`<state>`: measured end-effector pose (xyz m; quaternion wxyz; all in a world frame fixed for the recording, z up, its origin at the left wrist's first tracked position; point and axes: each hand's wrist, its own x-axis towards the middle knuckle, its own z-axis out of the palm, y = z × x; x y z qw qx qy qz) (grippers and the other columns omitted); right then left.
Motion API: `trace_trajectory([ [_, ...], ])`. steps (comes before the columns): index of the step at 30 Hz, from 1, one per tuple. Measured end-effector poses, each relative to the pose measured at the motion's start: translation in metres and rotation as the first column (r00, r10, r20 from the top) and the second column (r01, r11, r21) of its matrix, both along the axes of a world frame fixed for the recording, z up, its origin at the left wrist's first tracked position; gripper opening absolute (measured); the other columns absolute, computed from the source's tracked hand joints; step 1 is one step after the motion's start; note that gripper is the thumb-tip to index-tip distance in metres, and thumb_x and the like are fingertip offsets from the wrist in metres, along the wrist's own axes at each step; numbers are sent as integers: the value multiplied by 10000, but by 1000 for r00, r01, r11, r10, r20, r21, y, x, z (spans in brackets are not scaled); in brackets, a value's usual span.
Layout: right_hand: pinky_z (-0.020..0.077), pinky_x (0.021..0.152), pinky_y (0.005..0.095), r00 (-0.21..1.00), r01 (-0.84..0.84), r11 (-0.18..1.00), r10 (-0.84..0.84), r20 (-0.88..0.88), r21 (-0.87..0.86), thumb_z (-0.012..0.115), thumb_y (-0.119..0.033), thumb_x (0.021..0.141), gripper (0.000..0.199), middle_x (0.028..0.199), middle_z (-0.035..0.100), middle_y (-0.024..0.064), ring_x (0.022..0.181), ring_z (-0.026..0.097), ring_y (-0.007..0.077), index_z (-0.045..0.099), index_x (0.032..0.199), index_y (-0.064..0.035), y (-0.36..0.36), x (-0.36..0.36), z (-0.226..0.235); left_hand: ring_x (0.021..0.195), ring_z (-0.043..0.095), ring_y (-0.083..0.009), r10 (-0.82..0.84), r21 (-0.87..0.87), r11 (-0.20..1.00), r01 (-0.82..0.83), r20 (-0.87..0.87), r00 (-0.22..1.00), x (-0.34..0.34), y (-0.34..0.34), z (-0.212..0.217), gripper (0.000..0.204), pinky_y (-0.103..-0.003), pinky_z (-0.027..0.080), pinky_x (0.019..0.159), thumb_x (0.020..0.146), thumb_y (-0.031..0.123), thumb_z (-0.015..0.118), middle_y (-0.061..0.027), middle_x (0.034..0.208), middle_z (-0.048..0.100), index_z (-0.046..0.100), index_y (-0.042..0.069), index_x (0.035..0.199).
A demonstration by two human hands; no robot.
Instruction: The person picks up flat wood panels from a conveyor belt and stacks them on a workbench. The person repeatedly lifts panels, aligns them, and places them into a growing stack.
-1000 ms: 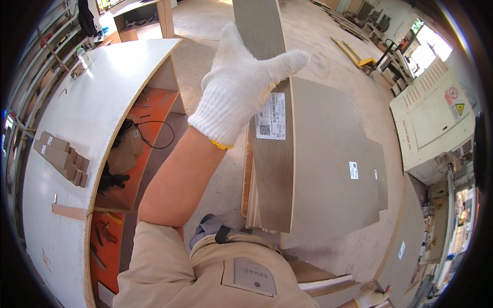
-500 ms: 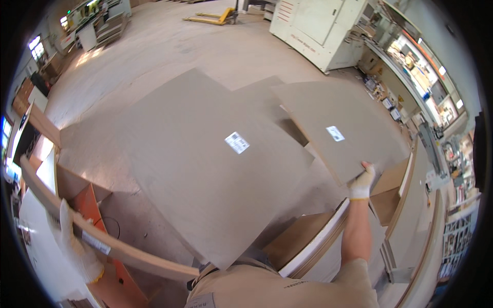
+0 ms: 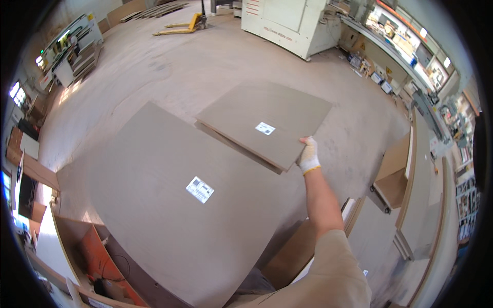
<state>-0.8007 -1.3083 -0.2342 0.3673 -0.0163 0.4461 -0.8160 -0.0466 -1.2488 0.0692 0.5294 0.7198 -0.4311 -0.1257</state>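
My right hand (image 3: 309, 155), in a white glove with a yellow cuff, grips the near right corner of a grey-brown flat panel (image 3: 292, 105). That panel carries a white label (image 3: 265, 128) and lies over the far right edge of a larger grey-brown panel (image 3: 154, 174). The larger one spreads out in front of me, with its own white label (image 3: 200, 190). At the lower left, a sliver of my gloved left hand (image 3: 75, 293) shows against a long narrow-edged board (image 3: 97, 299); the rest is cut off by the picture's edge.
Leaning boards (image 3: 429, 205) line the right side, near a small wheeled wooden piece (image 3: 393, 177). An orange panel (image 3: 97, 256) stands at lower left. Farther off are a white machine cabinet (image 3: 282, 23) and a yellow pallet jack (image 3: 179, 25).
My right hand has swung the smaller panel leftward, onto the larger panel's far edge. The view has turned right, and my left hand and its board have dropped toward the lower left edge.
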Motion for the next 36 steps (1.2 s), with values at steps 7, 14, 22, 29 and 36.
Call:
trace_trajectory([
  [7, 518, 1012, 535, 995, -61, 991, 69, -66, 123, 690, -220, 826, 260, 1085, 653, 130, 1104, 625, 328, 619, 1040, -89, -42, -11, -109, 1093, 700, -364, 82, 47, 995, -87, 111, 990, -35, -7, 14, 697, -454, 619, 922, 1003, 437, 788, -273, 1347, 668, 619, -79, 1441],
  [14, 468, 1061, 438, 973, -118, 926, 179, -142, 358, 689, -195, 913, 441, 1249, 688, 192, 1245, 587, 306, 592, 1257, 64, -13, 0, -38, 1135, 656, -357, -56, 77, 995, 61, -65, 996, -61, -22, 23, 727, -498, 623, 910, 1014, 298, 791, -255, 1423, 588, 463, -4, 1589],
  [22, 445, 1183, 400, 851, 138, 778, 223, -475, 613, 785, -306, 920, 926, 1518, 602, 307, 1434, 578, 390, 346, 1623, 106, 0, 33, 0, 1296, 582, -354, -79, 132, 988, 75, 28, 996, -89, -30, 24, 666, -503, 560, 1030, 1043, 283, 751, -242, 1480, 575, 485, -20, 1573],
  [29, 473, 1161, 446, 842, 44, 726, 343, -417, 686, 746, -336, 938, 812, 1462, 641, 315, 1383, 614, 430, 450, 1568, 82, 10, 27, -12, 1257, 612, -351, -117, 83, 989, 118, -25, 993, -100, -37, 29, 713, -472, 577, 1037, 1030, 271, 781, -245, 1517, 554, 472, -54, 1585],
  [36, 584, 951, 561, 418, 605, 336, 638, -647, 722, 670, -347, 950, 483, 1054, 765, 299, 1040, 739, 475, 715, 1278, 4, 72, -3, 91, 1191, 628, -333, -198, -16, 980, 197, -114, 974, -99, -35, 29, 695, -454, 627, 906, 1026, 213, 784, -225, 1489, 561, 459, -37, 1588],
])
